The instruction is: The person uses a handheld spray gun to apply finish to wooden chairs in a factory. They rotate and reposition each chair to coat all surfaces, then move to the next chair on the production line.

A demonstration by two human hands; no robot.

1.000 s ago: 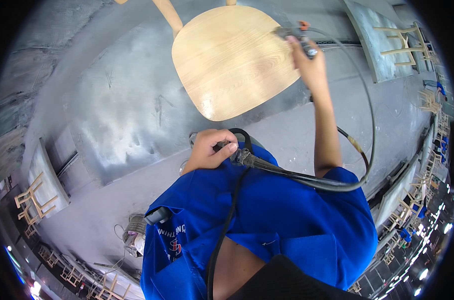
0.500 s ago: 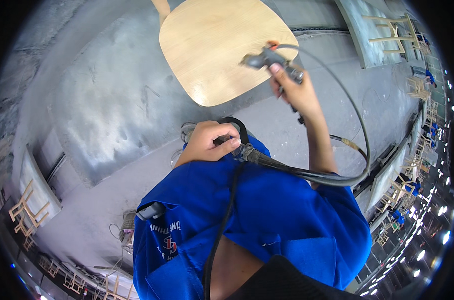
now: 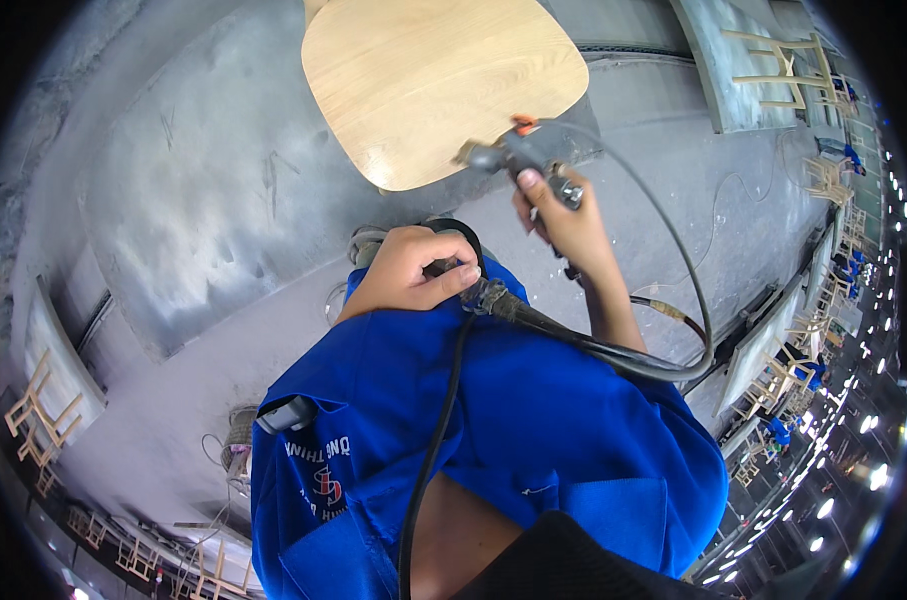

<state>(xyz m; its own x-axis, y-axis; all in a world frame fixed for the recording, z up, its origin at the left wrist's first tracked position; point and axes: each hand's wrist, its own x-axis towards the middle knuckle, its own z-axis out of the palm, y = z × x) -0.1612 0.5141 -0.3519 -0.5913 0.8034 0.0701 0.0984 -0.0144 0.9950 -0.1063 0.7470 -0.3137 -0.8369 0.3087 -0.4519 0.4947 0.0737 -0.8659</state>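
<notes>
At far centre of the head view, a pale wooden chair seat (image 3: 443, 80) shows broad face up over the grey desk (image 3: 193, 230), toward its right end. Right hand (image 3: 573, 225) has its fingers curled snug round the grip of a dark spray gun (image 3: 518, 155) w/ an orange part on top; trigger's hidden, so can't tell if it's pulled. Gun's blurred, nozzle to the left, abt. at the seat's near edge, prob. not touching. Vs. half a sec ago, gun has come nearer the person, from over the seat's near right part to its near edge; prob. means the pass has got to that edge, tho no spray's visible to confirm. Left hand (image 3: 408, 272), nearer & farther left, looks unchanged: fingers closed round the dark end of a hose bundle (image 3: 498, 303), just by the blue uniform (image 3: 593, 420). Grey hose (image 3: 673, 373) loops right, up to the gun.
</notes>
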